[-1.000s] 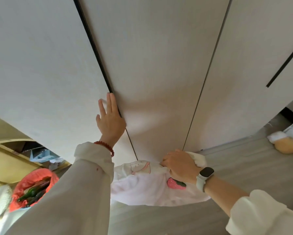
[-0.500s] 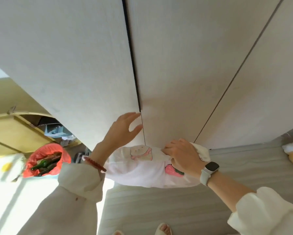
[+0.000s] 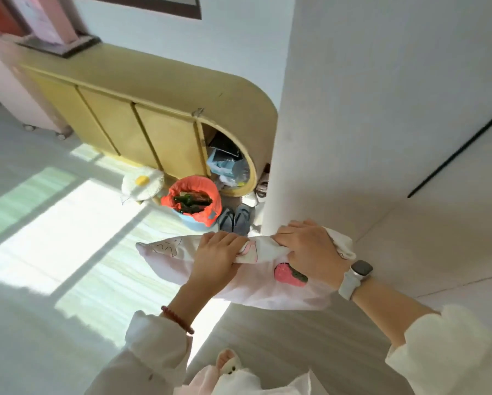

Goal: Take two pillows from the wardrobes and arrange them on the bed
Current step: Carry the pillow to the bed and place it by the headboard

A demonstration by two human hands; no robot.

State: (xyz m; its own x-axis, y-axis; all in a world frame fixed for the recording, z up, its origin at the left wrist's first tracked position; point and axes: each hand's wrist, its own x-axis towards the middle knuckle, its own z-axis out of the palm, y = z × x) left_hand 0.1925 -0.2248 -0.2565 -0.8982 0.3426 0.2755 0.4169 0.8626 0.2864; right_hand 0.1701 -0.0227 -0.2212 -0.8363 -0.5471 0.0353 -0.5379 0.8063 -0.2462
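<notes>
A white pillow [image 3: 267,289] with pink cartoon prints and a strawberry patch hangs in front of me at waist height. My left hand [image 3: 214,258] is shut on its upper edge near the middle. My right hand [image 3: 307,248], with a white watch on the wrist, is shut on the same edge further right, bunching the fabric. The white wardrobe [image 3: 381,109] stands right behind the pillow with its doors closed. The bed is out of view.
A yellow rounded cabinet [image 3: 153,109] runs along the wall at left. In front of it stand a blue bin with an orange bag [image 3: 194,203], a fried-egg cushion [image 3: 143,183] and grey slippers [image 3: 236,220]. Sunlit floor lies left.
My left hand has left the wardrobe door and taken hold of the pillow's edge. My view has turned left from the wardrobe doors toward the yellow cabinet and floor.
</notes>
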